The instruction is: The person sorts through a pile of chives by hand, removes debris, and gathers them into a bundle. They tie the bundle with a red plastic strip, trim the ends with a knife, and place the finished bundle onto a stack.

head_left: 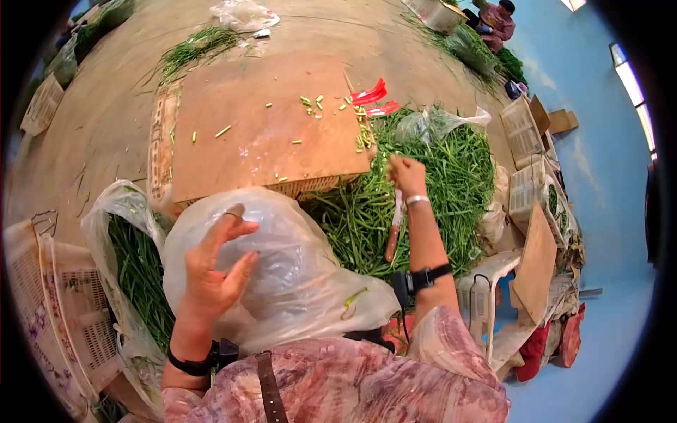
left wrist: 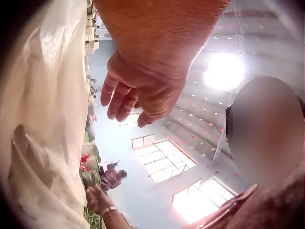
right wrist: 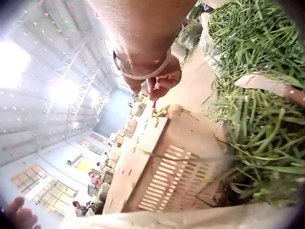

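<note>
My left hand is raised over a clear plastic sheet across the lap, its thumb and fingers apart and holding nothing. The right hand has curled fingers and hovers by the near right corner of a brown board, above a heap of long green leafy stems. No held thing shows plainly in it. Close below lies a knife with a wooden handle, its blade resting on the greens. Short cut stem pieces are scattered on the board, thickest along its right edge.
Red strips stick out at the board's far right corner. A slatted crate supports the board. Bagged greens and crates stand at left, with more crates at right. Another person sits by the far wall.
</note>
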Available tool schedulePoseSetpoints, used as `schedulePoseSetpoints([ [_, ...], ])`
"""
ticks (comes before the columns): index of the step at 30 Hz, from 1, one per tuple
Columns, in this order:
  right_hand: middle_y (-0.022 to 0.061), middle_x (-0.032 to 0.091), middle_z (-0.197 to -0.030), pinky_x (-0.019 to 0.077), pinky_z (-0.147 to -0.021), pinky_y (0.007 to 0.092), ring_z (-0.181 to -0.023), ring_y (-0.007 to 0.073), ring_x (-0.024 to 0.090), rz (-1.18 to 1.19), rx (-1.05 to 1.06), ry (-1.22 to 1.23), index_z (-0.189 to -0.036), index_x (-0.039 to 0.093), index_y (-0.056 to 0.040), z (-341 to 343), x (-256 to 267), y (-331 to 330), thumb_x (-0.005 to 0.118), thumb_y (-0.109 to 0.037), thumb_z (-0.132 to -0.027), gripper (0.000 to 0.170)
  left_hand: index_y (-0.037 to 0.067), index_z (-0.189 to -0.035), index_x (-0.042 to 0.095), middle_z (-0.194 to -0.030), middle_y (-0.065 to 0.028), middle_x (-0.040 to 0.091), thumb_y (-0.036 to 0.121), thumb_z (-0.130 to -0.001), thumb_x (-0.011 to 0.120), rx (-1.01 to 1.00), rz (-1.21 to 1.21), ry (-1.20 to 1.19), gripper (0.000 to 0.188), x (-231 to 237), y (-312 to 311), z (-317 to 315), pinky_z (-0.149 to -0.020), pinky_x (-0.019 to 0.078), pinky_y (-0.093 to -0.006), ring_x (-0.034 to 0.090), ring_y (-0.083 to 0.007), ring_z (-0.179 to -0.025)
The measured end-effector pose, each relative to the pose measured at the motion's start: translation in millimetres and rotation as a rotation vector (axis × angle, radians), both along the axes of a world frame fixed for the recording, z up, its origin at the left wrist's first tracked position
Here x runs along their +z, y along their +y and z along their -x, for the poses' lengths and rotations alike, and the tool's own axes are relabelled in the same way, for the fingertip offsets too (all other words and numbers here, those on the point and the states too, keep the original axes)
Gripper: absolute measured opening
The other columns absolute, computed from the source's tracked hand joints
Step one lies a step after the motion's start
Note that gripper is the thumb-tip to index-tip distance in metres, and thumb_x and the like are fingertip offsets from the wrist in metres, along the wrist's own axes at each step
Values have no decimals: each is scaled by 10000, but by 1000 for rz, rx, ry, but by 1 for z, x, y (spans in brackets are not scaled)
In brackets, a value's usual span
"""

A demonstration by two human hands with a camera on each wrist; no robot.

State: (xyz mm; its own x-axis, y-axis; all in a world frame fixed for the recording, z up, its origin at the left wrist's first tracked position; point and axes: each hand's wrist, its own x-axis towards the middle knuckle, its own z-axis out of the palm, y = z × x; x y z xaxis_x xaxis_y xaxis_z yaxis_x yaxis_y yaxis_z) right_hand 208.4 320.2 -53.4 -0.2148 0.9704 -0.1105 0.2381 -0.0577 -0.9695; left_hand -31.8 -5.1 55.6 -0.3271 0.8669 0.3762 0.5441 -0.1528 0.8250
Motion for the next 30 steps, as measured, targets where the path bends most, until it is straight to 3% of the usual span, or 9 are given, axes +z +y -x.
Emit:
schedulePoseSetpoints([
  [7, 71, 603, -607, 353, -356, 223, -436, 109, 536, 232, -336, 141, -749, 601, 27, 79, -34, 131, 674, -216, -811, 262, 11, -1274, 435, -1041, -161, 632, -39, -724, 625, -4, 75, -48, 585, -18, 36, 6, -908, 430, -366, 628, -235, -948],
  [10, 85, 599, -601, 383, -361, 233, -431, 119, 537, 109, -305, 353, -719, 580, 45, 84, -55, 143, 642, -131, -828, 216, 14, -1260, 450, -1023, -161, 637, -36, -728, 622, 32, 158, -69, 561, -19, 42, 10, -904, 430, -369, 626, -237, -948],
  [12, 89, 593, -599, 406, -370, 245, -429, 120, 533, -88, -290, 125, -704, 568, 60, 77, -50, 134, 612, -74, -838, 194, 20, -1248, 467, -994, -157, 646, -30, -734, 618, 58, 128, -92, 538, -24, 47, 10, -906, 425, -362, 622, -233, -948],
  [17, 7, 567, -637, 401, -408, 220, -461, 72, 511, -389, -219, 134, -961, 644, -5, 48, -49, 126, 535, -68, -874, 153, 11, -1216, 478, -1082, -161, 615, -41, -722, 648, 2, 85, -53, 525, -21, 65, 6, -839, 471, -343, 643, -239, -920],
  [21, -13, 546, -606, 376, -427, 236, -471, 66, 447, -659, -304, -76, -1006, 656, -67, -5, 15, 119, 538, -61, -866, 184, 2, -1212, 480, -1063, -157, 626, -23, -727, 652, -7, 78, -13, 515, -8, 67, 8, -830, 473, -339, 641, -238, -916],
  [23, 36, 571, -589, 400, -468, 279, -505, 100, 494, -948, -437, -508, -1008, 670, -100, -42, 68, 113, 555, -98, -862, 186, 11, -1238, 462, -1040, -155, 634, -5, -746, 639, 34, 106, 14, 523, -8, 63, 16, -860, 452, -338, 630, -233, -937],
  [26, 48, 572, -593, 420, -491, 287, -532, 96, 523, -884, -380, -401, -992, 679, -104, -78, 140, 92, 548, -92, -863, 183, 12, -1271, 438, -1069, -158, 623, 26, -781, 621, 102, 194, -7, 524, 3, 65, 20, -896, 427, -329, 594, -227, -1014],
  [28, 39, 570, -591, 423, -492, 259, -544, 71, 531, -1167, -232, -717, -1015, 678, -111, -93, 169, 84, 552, -101, -871, 192, 17, -1279, 437, -1140, -147, 593, 23, -786, 617, 223, 112, 76, 525, 16, 78, 15, -904, 423, -330, 564, -222, -1070],
  [30, 15, 572, -613, 415, -496, 218, -552, 50, 518, -918, -183, -619, -1048, 666, -97, -78, 198, 59, 527, -72, -890, 212, 19, -1282, 441, -1255, -133, 520, 50, -806, 609, 199, 36, 19, 506, 19, 91, 17, -915, 417, -340, 519, -214, -1132],
])
